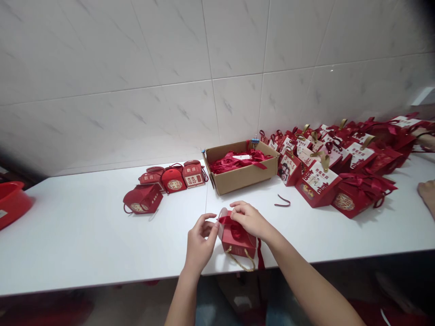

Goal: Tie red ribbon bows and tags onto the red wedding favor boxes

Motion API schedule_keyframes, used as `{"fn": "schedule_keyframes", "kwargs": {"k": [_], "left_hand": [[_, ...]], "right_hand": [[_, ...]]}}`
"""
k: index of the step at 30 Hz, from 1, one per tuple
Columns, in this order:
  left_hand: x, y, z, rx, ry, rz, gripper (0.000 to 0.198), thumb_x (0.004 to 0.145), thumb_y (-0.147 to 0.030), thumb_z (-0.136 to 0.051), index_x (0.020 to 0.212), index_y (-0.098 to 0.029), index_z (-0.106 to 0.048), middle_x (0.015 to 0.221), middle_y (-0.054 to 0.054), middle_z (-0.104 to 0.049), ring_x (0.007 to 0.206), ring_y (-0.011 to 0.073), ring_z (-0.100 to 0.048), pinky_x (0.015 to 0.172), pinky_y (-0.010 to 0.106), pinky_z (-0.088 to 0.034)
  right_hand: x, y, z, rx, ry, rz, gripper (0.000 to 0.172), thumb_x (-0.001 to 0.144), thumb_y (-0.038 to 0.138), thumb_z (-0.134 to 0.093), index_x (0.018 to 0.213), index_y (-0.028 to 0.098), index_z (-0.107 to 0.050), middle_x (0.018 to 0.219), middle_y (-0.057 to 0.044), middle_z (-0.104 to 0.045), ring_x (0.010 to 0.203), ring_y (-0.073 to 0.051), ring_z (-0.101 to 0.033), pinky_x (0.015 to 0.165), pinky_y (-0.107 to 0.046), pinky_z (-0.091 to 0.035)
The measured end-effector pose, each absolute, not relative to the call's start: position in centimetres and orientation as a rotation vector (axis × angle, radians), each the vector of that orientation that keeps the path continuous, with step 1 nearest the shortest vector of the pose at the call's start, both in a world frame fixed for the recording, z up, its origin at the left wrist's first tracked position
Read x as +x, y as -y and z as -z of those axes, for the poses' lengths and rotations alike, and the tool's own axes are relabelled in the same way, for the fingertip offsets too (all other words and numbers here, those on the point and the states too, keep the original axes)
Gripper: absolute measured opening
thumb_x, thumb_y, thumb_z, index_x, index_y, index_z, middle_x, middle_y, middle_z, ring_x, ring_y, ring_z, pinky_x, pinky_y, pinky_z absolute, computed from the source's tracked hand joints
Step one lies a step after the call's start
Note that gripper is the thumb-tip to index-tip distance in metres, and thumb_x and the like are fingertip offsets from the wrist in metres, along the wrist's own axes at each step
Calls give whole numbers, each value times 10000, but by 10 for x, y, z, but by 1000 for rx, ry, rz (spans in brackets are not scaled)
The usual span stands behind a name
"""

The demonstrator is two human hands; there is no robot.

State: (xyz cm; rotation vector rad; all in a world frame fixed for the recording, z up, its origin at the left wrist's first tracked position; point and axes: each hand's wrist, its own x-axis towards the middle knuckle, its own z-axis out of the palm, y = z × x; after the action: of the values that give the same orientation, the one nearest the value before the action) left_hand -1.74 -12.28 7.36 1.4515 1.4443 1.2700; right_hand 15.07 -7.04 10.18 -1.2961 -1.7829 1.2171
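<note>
A small red gift box (239, 246) stands near the table's front edge, with a twisted gold cord handle (241, 264) hanging from its near side. Red ribbon (224, 220) crosses its top, and one tail drops over the right side. My left hand (201, 242) is at the box's upper left, thumb and forefinger closed about the ribbon's end beside a pale, rounded flap (221, 227). From the right, my right hand (250, 220) reaches over the box and pinches the ribbon, its fingertips partly hiding it.
Behind the box is a cardboard box (243, 179) of red ribbons. Several small red boxes (175, 179) stand to the left, near a red basin (13, 203). Many finished-looking boxes (317, 183) crowd the right. A dark strip (282, 201) lies between. Another person's hand (427, 195) shows far right.
</note>
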Motion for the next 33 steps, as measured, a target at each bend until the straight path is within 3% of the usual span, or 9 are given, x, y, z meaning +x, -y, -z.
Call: {"fn": "schedule_keyframes", "kwargs": {"k": [9,12,17,24,30,33], "left_hand": [[-15,123,-79,1448,-1456,-1231,304,827,-395,-542,1007,-152,-582,707,32,-649,659,148,-622,645,257,-505],[-13,122,-81,1393,-1446,-1250,315,849,-425,-496,951,-147,-604,703,42,-653,670,162,-638,656,276,-518],[-11,118,-83,1428,-1451,-1258,232,770,-386,-610,818,-159,-621,696,37,-662,675,170,-639,652,266,-510],[-10,114,-81,1531,-1495,-1235,203,755,-349,-623,708,-153,-645,677,38,-665,643,157,-619,626,251,-487],[-40,99,-89,1006,-1395,-1505,275,640,-373,-697,722,-129,-601,590,21,-627,568,159,-632,563,261,-503],[-72,93,-90,732,-1398,-1646,325,572,-354,-726,762,-129,-591,643,11,-628,567,141,-633,531,230,-489]], "right_hand": [[149,68,-96,-1301,1725,-1214,283,783,336,-458,622,179,-630,1164,-72,-587,1076,-223,-543,916,-308,-374],[150,68,-97,-1294,1746,-1228,284,783,346,-475,642,178,-655,1168,-74,-584,1079,-225,-536,898,-300,-380],[150,69,-100,-1301,1739,-1239,283,783,334,-479,630,173,-655,1170,-74,-585,1066,-216,-536,882,-293,-384],[150,71,-102,-1300,1737,-1247,279,778,309,-464,575,170,-595,1176,-78,-578,1043,-223,-548,878,-316,-387],[164,71,-96,-1224,1630,-1134,265,785,427,-528,750,188,-637,1195,-87,-555,1152,-242,-478,961,-354,-336],[190,79,-87,-1189,1436,-1032,263,789,445,-549,848,197,-612,1051,-71,-605,1024,-215,-527,881,-331,-376]]}}
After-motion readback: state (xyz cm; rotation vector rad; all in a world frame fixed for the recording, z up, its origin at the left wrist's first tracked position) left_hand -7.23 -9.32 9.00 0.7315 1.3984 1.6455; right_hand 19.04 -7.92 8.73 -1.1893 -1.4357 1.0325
